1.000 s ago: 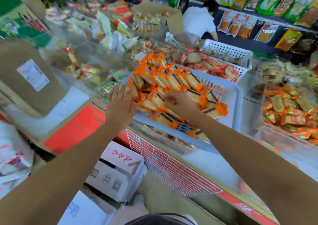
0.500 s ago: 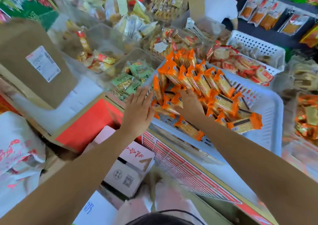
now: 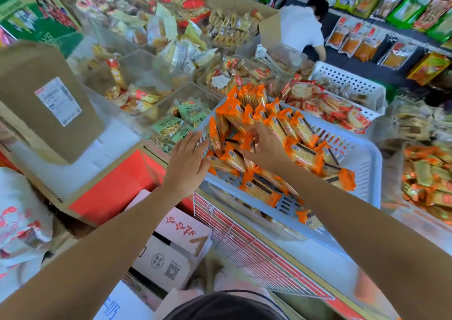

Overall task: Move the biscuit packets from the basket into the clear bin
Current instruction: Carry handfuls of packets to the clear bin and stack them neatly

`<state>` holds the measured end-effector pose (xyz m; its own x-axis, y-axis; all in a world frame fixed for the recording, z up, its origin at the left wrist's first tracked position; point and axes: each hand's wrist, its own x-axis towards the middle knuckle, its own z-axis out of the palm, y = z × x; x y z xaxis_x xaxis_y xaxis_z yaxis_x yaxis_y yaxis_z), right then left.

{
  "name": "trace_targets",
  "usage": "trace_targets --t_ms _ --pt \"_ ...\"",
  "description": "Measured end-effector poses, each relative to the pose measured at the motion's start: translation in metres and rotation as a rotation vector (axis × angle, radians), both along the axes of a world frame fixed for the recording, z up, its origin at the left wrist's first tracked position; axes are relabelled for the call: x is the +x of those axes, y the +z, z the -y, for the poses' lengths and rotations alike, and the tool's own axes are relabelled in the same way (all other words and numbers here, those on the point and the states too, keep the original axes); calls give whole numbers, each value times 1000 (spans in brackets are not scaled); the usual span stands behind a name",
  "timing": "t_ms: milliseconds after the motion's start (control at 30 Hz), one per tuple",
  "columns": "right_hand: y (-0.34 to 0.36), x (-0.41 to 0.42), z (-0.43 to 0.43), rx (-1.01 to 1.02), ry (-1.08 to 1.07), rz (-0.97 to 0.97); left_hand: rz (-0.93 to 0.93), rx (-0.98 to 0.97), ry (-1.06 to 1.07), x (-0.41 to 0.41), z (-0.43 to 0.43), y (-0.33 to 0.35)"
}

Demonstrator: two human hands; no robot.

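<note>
The white slotted basket (image 3: 367, 170) sits tilted on the counter edge, its near-left rim low and its far-right wall raised; bare slotted floor shows along the right side and near corner, the only open room inside it. Orange biscuit packets (image 3: 288, 129) are heaped against the left and far walls, some spilling over the near rim. The upper packets stand in a leaning row, long axes running from far-left down toward near-right; those lower in the heap lie flatter and point various ways. The left hand (image 3: 186, 163) is spread flat, fingers extended, pressed against the basket's left rim and the outermost packets, gripping nothing. The right hand (image 3: 266, 148) reaches into the heap with fingers curled among the packets; whether it has hold of one cannot be determined, as the fingertips are buried. A clear bin (image 3: 168, 106) holding green packets stands just beside the basket's left wall, its walls faint. A further clear bin at the right frame edge is cut off. Motion blur obscures the surrounding stock.
</note>
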<state>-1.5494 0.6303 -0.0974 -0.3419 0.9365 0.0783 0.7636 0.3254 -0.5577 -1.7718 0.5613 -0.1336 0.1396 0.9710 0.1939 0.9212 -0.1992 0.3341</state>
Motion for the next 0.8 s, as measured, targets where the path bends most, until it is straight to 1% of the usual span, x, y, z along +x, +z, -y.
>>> trace_targets --t_ms 67,133,167,233,333,400,467,500,600,733,800 --pt "20 4 3 -8 -33 -219 74 34 -4 3 -3 9" --pt "39 7 5 -42 -54 -407 243 103 1 8 -6 22" --pt "45 8 6 -74 -54 -483 354 95 8 12 -5 31" --pt "54 9 9 -127 -36 -596 588 3 26 20 -6 44" --pt "56 6 11 -173 -16 -688 904 -159 86 29 -10 59" --pt "57 2 13 -204 36 -708 1218 -279 145 30 -13 66" --pt "56 -4 15 -241 93 -675 1484 -334 210 26 -12 71" --pt "54 -7 15 -265 108 -648 1541 -317 245 23 -11 71" --pt "46 -14 12 -332 122 -539 1528 -229 324 10 -6 69" --pt "25 -22 4 -153 79 -150 1457 -198 353 -11 2 59" --pt "11 -25 -1 -140 113 -1 1420 -184 361 -19 6 54"
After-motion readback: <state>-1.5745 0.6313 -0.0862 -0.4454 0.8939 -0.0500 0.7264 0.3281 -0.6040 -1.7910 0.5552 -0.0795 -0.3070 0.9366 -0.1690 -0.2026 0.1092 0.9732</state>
